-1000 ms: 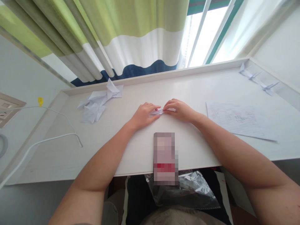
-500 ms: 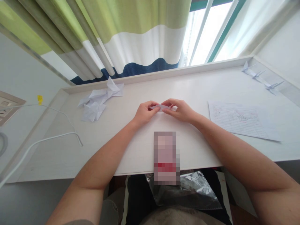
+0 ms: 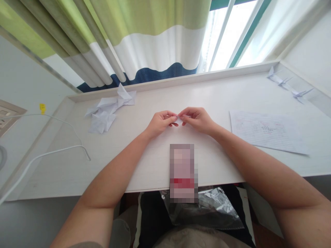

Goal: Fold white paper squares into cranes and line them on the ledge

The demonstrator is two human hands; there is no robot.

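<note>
Your left hand [image 3: 159, 123] and right hand [image 3: 199, 119] pinch a small folded paper [image 3: 178, 121] between nearly closed fingers [image 3: 188, 111], over the middle of the white worktop [image 3: 152, 165]. Paper pieces [image 3: 103, 122] lie by its far left corner; a curtain [image 3: 160, 44] hangs past the far edge. Your fingers hide the small folded paper's direction and long axis.

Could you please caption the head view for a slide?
Left hand and right hand pinch a small folded white paper over a white desk.
</note>
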